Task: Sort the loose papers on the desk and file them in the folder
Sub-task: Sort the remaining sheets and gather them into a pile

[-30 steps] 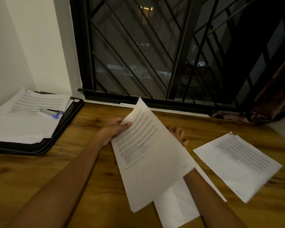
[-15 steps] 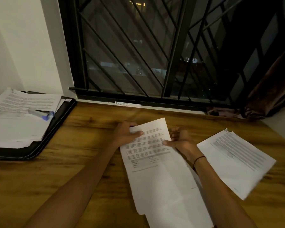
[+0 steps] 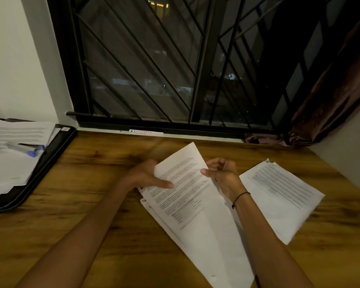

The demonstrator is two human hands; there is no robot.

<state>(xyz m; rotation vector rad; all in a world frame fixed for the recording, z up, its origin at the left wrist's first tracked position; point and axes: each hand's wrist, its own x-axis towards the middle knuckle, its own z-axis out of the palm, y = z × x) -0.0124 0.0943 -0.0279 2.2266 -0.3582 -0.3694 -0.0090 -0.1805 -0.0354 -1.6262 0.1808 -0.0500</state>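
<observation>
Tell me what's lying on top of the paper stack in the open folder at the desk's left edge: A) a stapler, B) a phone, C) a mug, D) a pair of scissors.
A: a grey and purple stapler lies on the paper stack in the black folder.

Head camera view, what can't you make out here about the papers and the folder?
- Printed sheet gripped by left hand and right hand: text too blurred to read.
- Sheets under it: mostly covered; count unclear.
- Folder: cut by left edge, inside hidden by paper stack.
- Stapler: blurred, so uncertain.
</observation>
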